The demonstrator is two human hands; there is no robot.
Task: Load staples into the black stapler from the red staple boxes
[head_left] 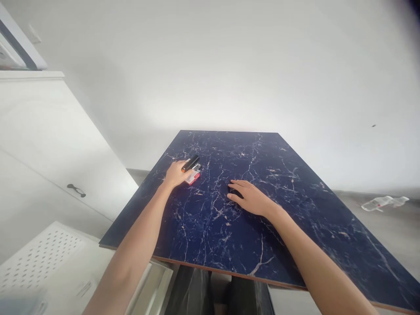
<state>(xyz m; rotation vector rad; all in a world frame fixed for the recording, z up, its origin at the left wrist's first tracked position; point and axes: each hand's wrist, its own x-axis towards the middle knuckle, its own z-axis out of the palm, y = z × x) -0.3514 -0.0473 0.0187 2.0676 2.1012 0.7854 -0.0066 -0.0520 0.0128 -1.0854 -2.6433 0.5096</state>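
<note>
My left hand (176,174) is closed round a black stapler (190,162) with a bit of orange at its near end, over the left part of the dark blue marbled table (216,236). Just under and beside the stapler is a small red and white box (192,176), partly hidden by my fingers; whether the hand grips it too I cannot tell. To the right, my right hand (251,197) rests low on the tabletop, its fingers curled over a small black object (235,192). Most of that object is covered, so its kind does not show.
A white cabinet (49,144) with a dark handle (76,190) stands left of the table. Nearer, at the lower left, is a white perforated panel (42,253). A clear plastic bottle (377,203) lies on the floor at right. Behind the table rises a white wall (229,65).
</note>
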